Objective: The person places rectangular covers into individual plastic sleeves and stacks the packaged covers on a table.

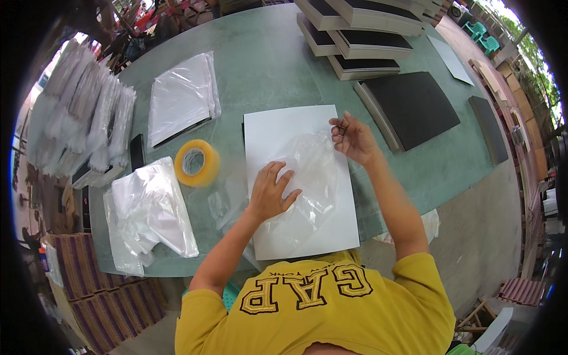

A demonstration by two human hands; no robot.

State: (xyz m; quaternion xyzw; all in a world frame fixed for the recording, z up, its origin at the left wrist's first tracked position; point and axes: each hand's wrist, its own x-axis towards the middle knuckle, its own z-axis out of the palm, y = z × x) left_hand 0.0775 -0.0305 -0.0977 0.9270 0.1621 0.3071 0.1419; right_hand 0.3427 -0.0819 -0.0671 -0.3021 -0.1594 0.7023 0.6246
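Note:
A clear plastic bag lies crumpled over a large white board in front of me. My left hand rests on the bag's left part, fingers spread and palm down. At the board's upper right edge is my right hand, its fingers curled together in a pinch beside the bag's top corner. Whatever sits between those fingertips is too small to make out. Under the board's left edge shows a thin dark strip.
Left of me are a roll of yellowish tape, loose clear bags, a wrapped pack, a phone and heaped wrapped bundles. A black-topped stack lies right; more stacks stand behind on the green table.

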